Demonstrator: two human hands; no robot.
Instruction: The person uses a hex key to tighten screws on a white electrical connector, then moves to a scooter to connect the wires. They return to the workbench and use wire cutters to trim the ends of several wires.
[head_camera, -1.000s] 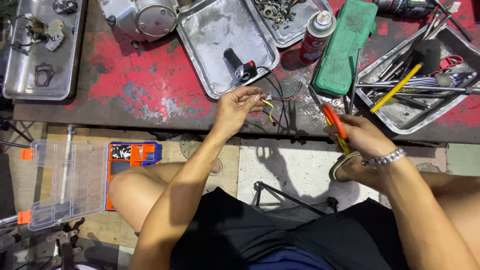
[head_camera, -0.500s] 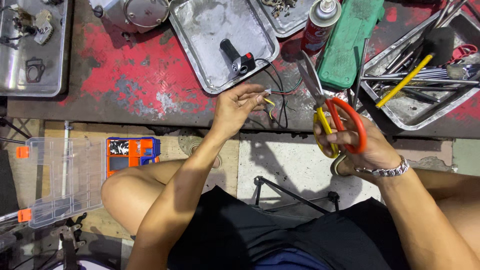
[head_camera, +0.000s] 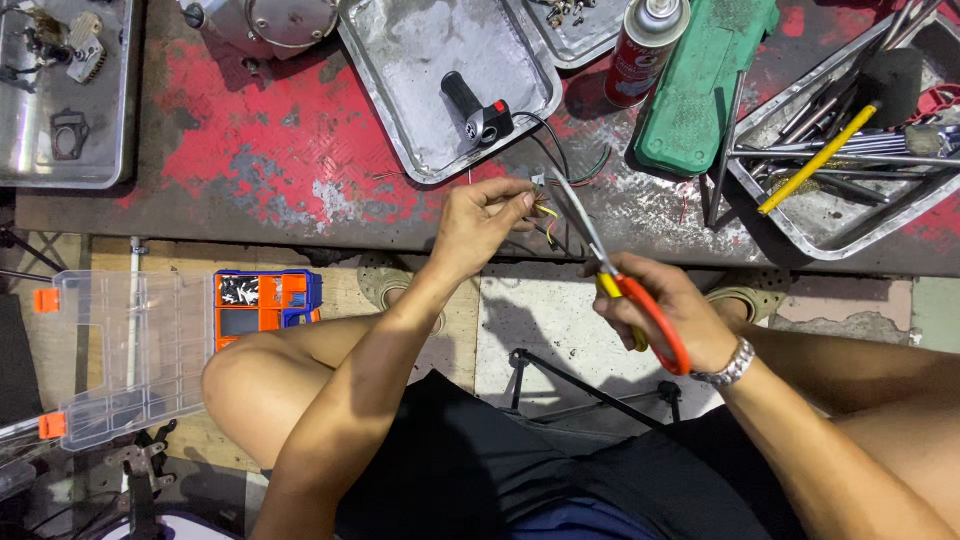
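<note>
We sit at the desk (head_camera: 300, 120), its red paint worn through to grey. Our left hand (head_camera: 480, 222) pinches a small bundle of wires (head_camera: 545, 212), yellow among them, between thumb and fingertips just above the desk's near edge. The wires run up to a black throttle grip (head_camera: 478, 108) lying in a metal tray (head_camera: 400, 60). Our right hand (head_camera: 665, 315) is closed around the orange and yellow handles of the scissors (head_camera: 600, 262), fingers through the loops; the blades point up and left, their tips right at the wires. We cannot tell whether the blades touch the wires or how far they are apart.

To the right of the tray stands a spray can (head_camera: 645, 45), and beside it lies a green case (head_camera: 705, 85). Further right, a second tray (head_camera: 850, 215) holds loose tools, a yellow-handled one among them. At far left another tray (head_camera: 110, 100) carries small parts. Below the desk, on the floor by our left knee, sits an orange and blue organiser box (head_camera: 265, 305) with its clear lid (head_camera: 130, 350) swung open.
</note>
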